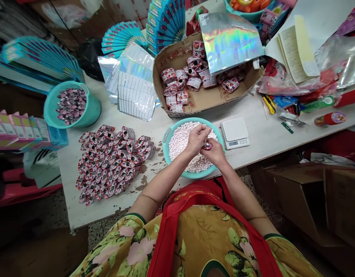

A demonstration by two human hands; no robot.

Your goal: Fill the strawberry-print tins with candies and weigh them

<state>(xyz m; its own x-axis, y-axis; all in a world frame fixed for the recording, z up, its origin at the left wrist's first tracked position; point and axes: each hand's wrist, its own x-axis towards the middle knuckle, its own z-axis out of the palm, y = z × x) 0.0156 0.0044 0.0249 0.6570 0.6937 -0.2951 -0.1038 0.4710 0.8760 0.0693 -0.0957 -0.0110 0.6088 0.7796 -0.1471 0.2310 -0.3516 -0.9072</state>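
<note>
At your far left, a turquoise bucket (92,111) holds a heap of small dark, pink-faced pieces. Nearer to you on the table (270,142), a packed cluster of printed containers (111,161) stands with the open mouths showing.

Your left forearm (163,175) slants up and inward from the lower left, its elbow bent, and crosses over the near rim of the turquoise basin (191,175). Under it spread the white pellets (177,140) that fill the basin.

Your left hand (198,137) is over the pellets, its back turned up and its fingers curled inward, with the tips drawn narrow together. Whether anything sits between those tips, you cannot tell from here.

Just below them is the small printed container (207,146), above the pellets, its rim facing up toward you. Your right hand (214,152) holds it, fingers closed around its side, the hand lower and nearer to you than the left. Your right forearm (238,188) angles up and inward from the lower right, elbow bent, the wrist over the basin's right edge.

Just beside the basin, at the right, lies a white scale (235,132).
</note>
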